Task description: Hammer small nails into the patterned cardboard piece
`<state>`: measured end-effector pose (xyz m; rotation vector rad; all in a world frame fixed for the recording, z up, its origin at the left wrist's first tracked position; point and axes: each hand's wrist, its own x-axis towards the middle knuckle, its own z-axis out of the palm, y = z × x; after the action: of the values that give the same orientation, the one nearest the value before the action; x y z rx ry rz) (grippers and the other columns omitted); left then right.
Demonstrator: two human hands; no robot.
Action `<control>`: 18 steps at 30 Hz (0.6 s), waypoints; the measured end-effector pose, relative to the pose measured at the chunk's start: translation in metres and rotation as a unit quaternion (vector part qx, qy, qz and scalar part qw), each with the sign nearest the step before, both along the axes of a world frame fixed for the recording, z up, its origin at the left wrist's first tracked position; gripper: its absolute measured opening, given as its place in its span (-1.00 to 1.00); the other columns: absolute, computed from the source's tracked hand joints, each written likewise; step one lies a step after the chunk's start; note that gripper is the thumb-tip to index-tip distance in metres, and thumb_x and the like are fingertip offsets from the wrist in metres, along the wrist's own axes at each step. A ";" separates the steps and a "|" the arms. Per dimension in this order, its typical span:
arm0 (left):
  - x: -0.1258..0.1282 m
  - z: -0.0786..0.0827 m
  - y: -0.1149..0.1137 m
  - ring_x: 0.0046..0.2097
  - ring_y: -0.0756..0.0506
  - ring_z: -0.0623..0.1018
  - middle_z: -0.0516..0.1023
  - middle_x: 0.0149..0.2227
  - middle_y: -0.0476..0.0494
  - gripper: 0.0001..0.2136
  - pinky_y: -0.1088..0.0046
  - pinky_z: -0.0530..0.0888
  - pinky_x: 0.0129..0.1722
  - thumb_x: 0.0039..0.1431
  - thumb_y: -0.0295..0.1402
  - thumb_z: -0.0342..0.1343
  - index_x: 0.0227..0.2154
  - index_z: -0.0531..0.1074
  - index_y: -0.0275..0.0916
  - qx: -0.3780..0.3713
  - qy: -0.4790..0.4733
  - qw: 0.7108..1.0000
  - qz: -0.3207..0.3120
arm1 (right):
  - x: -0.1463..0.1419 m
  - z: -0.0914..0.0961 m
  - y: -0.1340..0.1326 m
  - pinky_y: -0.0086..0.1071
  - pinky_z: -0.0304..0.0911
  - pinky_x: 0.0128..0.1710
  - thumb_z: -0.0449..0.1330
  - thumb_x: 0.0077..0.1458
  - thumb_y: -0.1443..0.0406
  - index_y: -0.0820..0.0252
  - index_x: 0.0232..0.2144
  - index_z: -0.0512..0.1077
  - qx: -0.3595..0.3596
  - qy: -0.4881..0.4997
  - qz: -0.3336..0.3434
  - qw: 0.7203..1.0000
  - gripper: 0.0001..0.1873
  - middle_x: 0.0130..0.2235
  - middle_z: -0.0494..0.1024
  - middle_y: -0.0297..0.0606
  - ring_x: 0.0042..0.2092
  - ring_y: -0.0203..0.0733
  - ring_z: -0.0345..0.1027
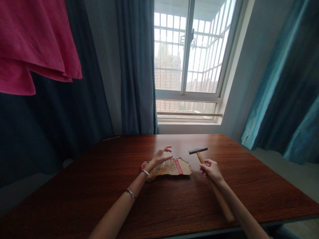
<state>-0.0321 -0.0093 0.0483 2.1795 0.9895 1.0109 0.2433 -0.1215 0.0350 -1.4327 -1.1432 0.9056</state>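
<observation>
My right hand (pixel 210 169) is wrapped round the wooden handle of a hammer (pixel 198 151), whose dark metal head is raised to the right of a flat piece of board. The handle slants back below my wrist. Over the left part of the board (pixel 186 168), my left hand (pixel 161 156) is held with thumb and fingers apart, and I see nothing between them. The board is pale, irregular in outline and covered in small dark holes or dots, with a pink stripe. A row of thin nails (pixel 171 160) stands along its far side. My left forearm and hand hide part of it.
The board lies on a brown wooden table (pixel 107 196). Beyond the table are a barred window (pixel 186 59) and blue curtains (pixel 136 66). A pink cloth (pixel 42 39) hangs at upper left. A thin pale strip (pixel 111 138) lies at the table's far left edge.
</observation>
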 end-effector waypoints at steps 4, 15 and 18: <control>-0.028 0.001 0.007 -0.16 -0.13 0.46 0.50 -0.23 -0.18 -0.57 0.35 0.37 -0.18 -0.13 -0.23 0.17 -0.13 0.36 -0.24 -0.035 0.012 0.999 0.009 | 0.014 -0.022 0.006 -0.49 0.19 -0.80 0.20 -0.27 0.20 0.29 -0.46 0.34 0.000 -0.045 -0.025 0.999 -0.71 -0.65 0.38 -0.39 -0.65 -0.30 0.27; -0.022 -0.002 -0.006 -0.21 -0.11 0.45 0.49 -0.27 -0.15 -0.64 0.40 0.34 -0.18 -0.17 -0.21 0.20 -0.28 0.43 -0.28 0.031 0.100 0.994 0.014 | 0.012 -0.043 0.009 -0.52 0.20 -0.75 0.16 -0.24 0.22 0.35 -0.42 0.46 -0.019 -0.075 -0.060 0.995 -0.69 -0.63 0.46 -0.30 -0.65 -0.30 0.29; -0.005 0.000 -0.008 -0.20 -0.12 0.41 0.47 -0.29 -0.12 -0.66 0.40 0.31 -0.18 -0.20 -0.20 0.21 -0.32 0.43 -0.25 0.077 0.143 0.986 0.041 | 0.015 -0.047 0.011 -0.50 0.21 -0.74 0.15 -0.23 0.21 0.35 -0.40 0.46 -0.014 -0.081 -0.048 0.996 -0.67 -0.61 0.47 -0.30 -0.65 -0.30 0.30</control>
<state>-0.0373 -0.0172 0.0481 2.4795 1.1734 0.8490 0.2585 -0.1107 -0.0117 -1.5926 -1.1737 0.7527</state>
